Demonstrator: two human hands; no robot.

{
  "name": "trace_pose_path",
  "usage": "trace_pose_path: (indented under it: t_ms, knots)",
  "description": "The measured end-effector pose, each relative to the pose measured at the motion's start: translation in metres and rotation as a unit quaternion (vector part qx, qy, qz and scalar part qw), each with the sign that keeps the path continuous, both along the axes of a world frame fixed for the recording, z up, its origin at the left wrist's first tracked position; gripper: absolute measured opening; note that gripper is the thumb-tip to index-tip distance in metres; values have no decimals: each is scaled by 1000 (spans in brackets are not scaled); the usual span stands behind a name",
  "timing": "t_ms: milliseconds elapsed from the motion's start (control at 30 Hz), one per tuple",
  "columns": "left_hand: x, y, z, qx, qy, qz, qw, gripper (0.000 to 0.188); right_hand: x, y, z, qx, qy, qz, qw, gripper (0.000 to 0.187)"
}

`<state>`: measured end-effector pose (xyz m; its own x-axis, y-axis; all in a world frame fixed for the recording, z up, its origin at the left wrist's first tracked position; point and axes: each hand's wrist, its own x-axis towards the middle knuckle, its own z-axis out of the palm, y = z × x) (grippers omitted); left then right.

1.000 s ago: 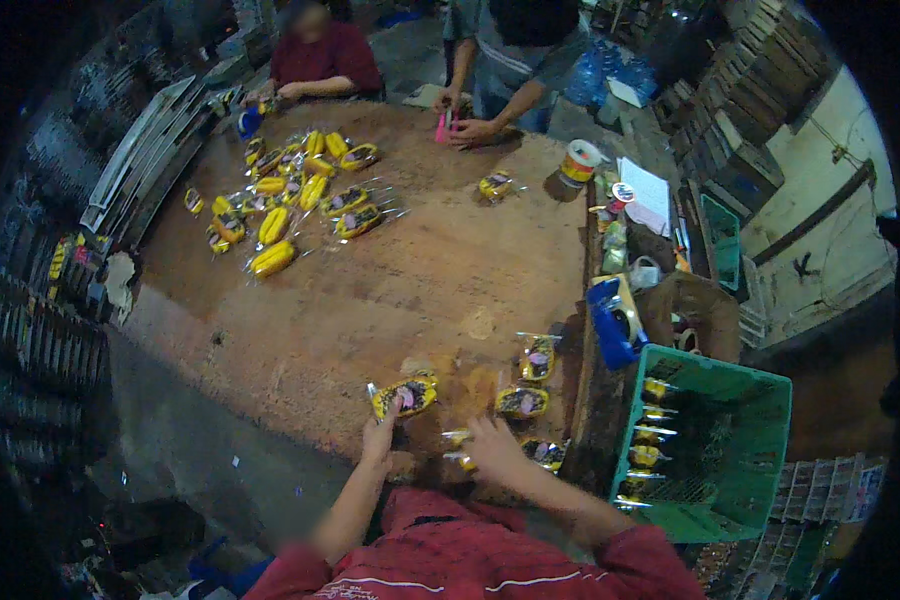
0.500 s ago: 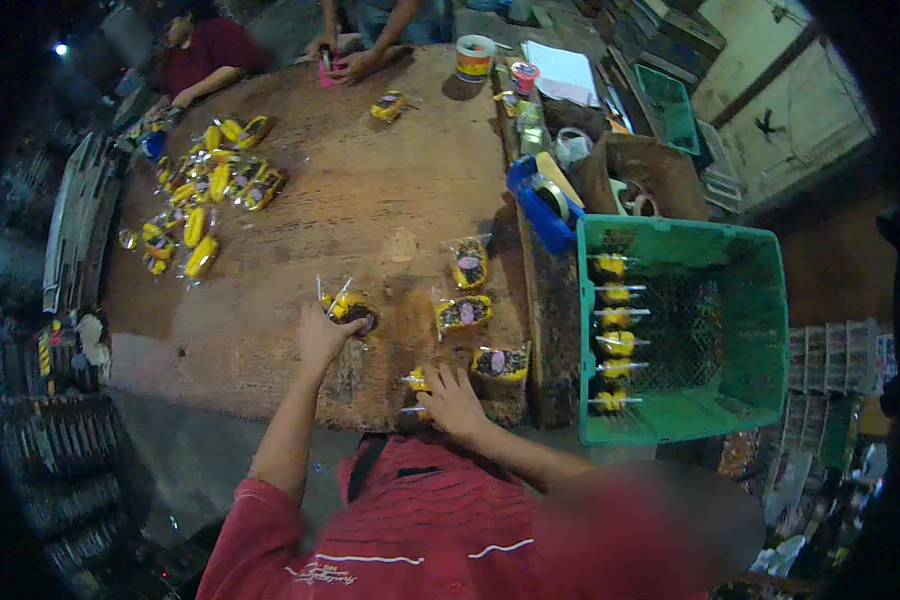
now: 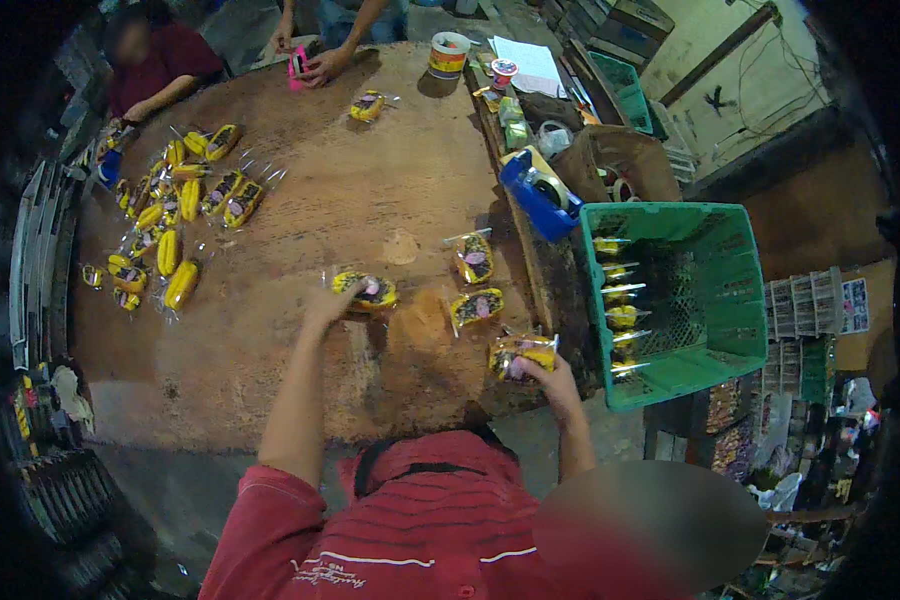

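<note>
My left hand [image 3: 332,305] has its fingers closed on the left end of a long yellow packet [image 3: 378,296], clear-wrapped with a dark speckled top and a pink label, on the wooden table. At the table's right front, my right hand [image 3: 558,388] grips similar packets [image 3: 515,350] pressed together; how many is hard to tell. Between the hands and the far side lie two more such packets, one upper [image 3: 474,258] and one lower [image 3: 477,308]. On the right, a green plastic crate [image 3: 685,215] has a row of wrapped yellow packets [image 3: 622,316] standing along its left side.
A loose heap of wrapped yellow packets [image 3: 170,215] covers the table's left part. A blue tape dispenser [image 3: 538,195], a white tub [image 3: 448,55] and papers [image 3: 530,66] line the right edge. Two people [image 3: 160,65] [image 3: 345,30] are at the far side, one handling a pink object [image 3: 297,68].
My right hand has moved right from the packet near the front edge and now holds packets at the table's right corner. The packet under my left hand now lies flatter, label upward.
</note>
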<state>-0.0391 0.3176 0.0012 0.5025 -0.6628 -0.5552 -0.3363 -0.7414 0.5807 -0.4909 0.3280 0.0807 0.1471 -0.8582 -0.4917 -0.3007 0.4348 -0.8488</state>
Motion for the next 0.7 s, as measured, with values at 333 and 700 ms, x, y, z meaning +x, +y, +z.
trace_pose_path:
  t_ms: [333, 700]
  knots:
    - [-31, 2, 26, -29, -35, -31, 998, 94, -11, -40, -16, 134, -123, -10, 983, 41]
    - [-100, 70, 82, -95, -342, -260, 898, 92, 15, -13, 26, -142, 378, 296, 866, 75]
